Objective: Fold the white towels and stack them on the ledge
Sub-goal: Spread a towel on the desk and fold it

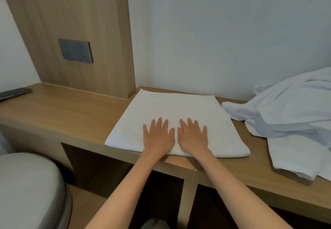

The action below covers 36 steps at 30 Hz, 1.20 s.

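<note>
Presses left hand (158,137) and right hand (194,137) flat, fingers straight and spread, side by side on the folded white towel (172,107) lying at the wooden ledge's (71,110) front edge. Just beside it, rightward, a heap of unfolded white towels (295,110).

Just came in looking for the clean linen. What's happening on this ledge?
A person is pressing both palms flat on a folded white towel lying on the wooden ledge, left hand beside right hand, fingers straight. A rumpled heap of unfolded white towels waits to the right. No stack yet. A dark phone lies far left.
</note>
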Tool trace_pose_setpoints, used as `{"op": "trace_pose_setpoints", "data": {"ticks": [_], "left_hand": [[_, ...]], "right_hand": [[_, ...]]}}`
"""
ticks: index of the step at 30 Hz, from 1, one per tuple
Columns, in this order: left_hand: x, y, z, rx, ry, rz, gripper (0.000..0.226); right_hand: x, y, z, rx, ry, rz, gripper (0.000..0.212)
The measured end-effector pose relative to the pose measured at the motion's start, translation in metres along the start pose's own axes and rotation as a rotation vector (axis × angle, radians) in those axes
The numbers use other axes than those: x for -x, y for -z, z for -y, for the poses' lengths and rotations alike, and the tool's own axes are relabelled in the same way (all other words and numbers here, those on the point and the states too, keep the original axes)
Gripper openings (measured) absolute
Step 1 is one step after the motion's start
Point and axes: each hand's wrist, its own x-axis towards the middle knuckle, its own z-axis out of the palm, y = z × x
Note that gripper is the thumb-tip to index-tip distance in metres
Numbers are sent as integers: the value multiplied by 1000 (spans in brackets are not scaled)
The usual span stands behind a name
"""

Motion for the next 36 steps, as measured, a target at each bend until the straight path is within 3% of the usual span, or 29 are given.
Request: {"op": "trace_pose_setpoints", "data": {"ticks": [14,17,20,21,27,31,36], "left_hand": [[27,30,109,26,87,-24,57],[38,35,123,79,-47,-14,59],[52,44,136,202,-211,75,91],[55,46,141,206,-246,95,91],[69,45,157,249,-334,45,65],[70,47,161,282,-326,25,50],[81,44,169,381,-304,-90,39]], "right_hand": [[43,38,-112,45,-62,75,60],[52,41,-120,71,2,27,60],[64,43,-121,77,149,2,63],[68,43,-121,61,203,19,65],[83,60,-129,-47,310,151,61],[94,63,-136,80,307,-17,42],[100,59,-139,88,299,-101,39]]}}
